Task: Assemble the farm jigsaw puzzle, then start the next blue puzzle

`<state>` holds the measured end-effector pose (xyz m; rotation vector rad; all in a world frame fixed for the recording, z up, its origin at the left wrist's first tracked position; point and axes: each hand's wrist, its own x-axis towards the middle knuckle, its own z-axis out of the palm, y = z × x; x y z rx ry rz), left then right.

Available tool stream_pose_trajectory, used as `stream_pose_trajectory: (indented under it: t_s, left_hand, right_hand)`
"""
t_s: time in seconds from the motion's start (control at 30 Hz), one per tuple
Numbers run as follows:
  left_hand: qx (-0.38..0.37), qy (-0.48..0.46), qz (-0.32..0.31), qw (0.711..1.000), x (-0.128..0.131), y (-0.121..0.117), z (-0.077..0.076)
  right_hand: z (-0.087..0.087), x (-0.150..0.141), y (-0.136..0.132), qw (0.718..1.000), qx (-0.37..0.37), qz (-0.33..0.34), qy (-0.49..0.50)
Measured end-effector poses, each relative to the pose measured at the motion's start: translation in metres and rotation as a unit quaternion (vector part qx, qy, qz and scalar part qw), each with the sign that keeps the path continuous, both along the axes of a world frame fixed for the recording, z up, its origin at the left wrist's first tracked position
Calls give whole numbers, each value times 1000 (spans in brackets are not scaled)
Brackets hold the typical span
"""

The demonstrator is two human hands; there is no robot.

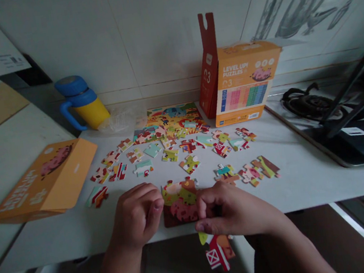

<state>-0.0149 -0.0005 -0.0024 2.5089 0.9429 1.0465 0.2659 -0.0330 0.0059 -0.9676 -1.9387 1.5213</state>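
A small joined cluster of puzzle pieces (180,200) lies at the counter's front edge, between my two hands. My left hand (139,215) rests curled beside its left side, fingertips touching its edge. My right hand (229,211) is closed on a red, white and yellow puzzle piece (218,249) that hangs below the counter edge, while its fingers press against the cluster's right side. Several loose puzzle pieces (187,149) are scattered over the white counter (302,173) beyond my hands.
An orange puzzle box (245,82) stands at the back with a red insert (209,65) beside it. The orange lid (46,180) lies at left. A blue and yellow jug (82,103) and plastic bag (121,118) sit behind. A gas stove (342,118) is right.
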Motion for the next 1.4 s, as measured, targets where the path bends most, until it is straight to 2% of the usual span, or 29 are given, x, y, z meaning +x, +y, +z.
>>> stream_pose_trajectory:
  t_s: [0.7,1.07,1.13,1.2,1.3,1.4]
  left_hand:
    - [12,11,12,1000,2,0,3]
    - [4,11,16,1000,3,0,2]
    - [3,11,16,1000,3,0,3]
    - [2,8,16,1000,4,1,3]
    - [-6,13,20,1000,5,4,3]
    - [-29,43,36,998,7,7,3]
  right_hand:
    - [6,-2,2,999,42,6,-11]
    - [2,-4,1,999,34,-8,-7]
    - [3,0,2,997,50,-60,-23]
    - [4,11,5,981,82,-164,-67]
    - [2,42,9,921,113,-339,-154]
    - [-1,82,12,845,133,-471,-216]
